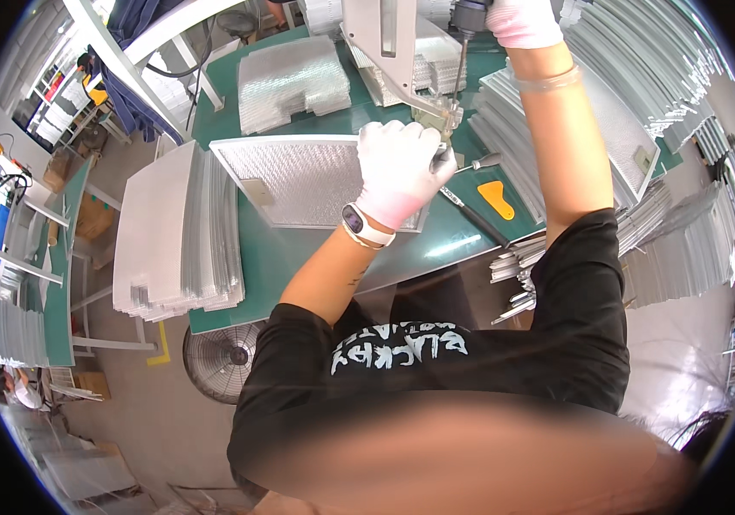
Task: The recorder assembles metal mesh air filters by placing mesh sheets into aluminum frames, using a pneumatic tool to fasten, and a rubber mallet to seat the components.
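Head view. Step looks like driver work at metal fixture: I'd keep bit upright, feed gently, brace framed mesh panel against twisting, keep left hand clear of bit. Panel sits over green table, right part beneath left hand, extending leftward; fingers curled into fist, held item hidden from me. Right hand well beyond panel, beside dark driver; frame edge crops fingers, I can't confirm grip.

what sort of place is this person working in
Probably a factory workshop: flat silvery panels are stacked on a green flat-topped workbench, and a dark cylindrical tool with a thin metal shaft is at the white-gloved right hand.
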Motion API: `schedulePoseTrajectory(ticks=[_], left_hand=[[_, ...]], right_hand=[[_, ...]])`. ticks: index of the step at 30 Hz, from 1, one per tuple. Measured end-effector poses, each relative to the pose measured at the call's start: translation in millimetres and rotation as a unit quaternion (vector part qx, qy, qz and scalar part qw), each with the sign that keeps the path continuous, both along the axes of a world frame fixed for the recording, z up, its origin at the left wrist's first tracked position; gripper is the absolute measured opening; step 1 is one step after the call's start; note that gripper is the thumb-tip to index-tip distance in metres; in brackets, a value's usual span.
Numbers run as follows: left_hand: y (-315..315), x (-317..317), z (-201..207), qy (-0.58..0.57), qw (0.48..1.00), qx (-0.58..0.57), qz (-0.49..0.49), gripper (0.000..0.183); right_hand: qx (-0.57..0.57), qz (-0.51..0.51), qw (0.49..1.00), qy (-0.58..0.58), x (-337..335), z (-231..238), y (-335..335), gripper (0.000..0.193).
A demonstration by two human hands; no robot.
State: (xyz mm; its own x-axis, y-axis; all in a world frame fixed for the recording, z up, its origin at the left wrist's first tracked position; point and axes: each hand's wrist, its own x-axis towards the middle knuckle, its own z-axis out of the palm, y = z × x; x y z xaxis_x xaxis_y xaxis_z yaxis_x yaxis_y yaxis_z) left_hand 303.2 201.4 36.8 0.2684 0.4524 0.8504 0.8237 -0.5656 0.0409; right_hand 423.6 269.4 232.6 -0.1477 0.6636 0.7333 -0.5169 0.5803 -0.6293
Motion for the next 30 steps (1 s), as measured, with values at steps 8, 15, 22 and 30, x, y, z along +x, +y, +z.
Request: schedulePoseTrajectory(ticks=[8, 15, 22, 30], left_hand=[[-2.3, -1.2, -2.3, -0.010, 0.999, 0.036, -0.022, 0.022], [-12.3, -3.3, -4.2, -0.014, 0.998, 0.046, -0.039, 0.023], [-18.0, -45.9, 2.5, -0.047, 0.975, 0.051, -0.213, 0.007], [-31.9, -162.0, 2.1, -0.448, 0.782, 0.023, -0.434, 0.096]], right_hand=[[0.007, -0.007, 1.000, -0.025, 4.7, -8.4, 0.7, 0.022], [0.102, -0.249, 0.949, -0.165, 14.5, -3.0, 0.4, 0.067], [0.153, -0.310, 0.922, -0.176, 42.9, -10.2, 14.0, 0.072], [0.405, -0.490, 0.718, -0.284, 46.2, -88.8, -58.7, 0.053]])
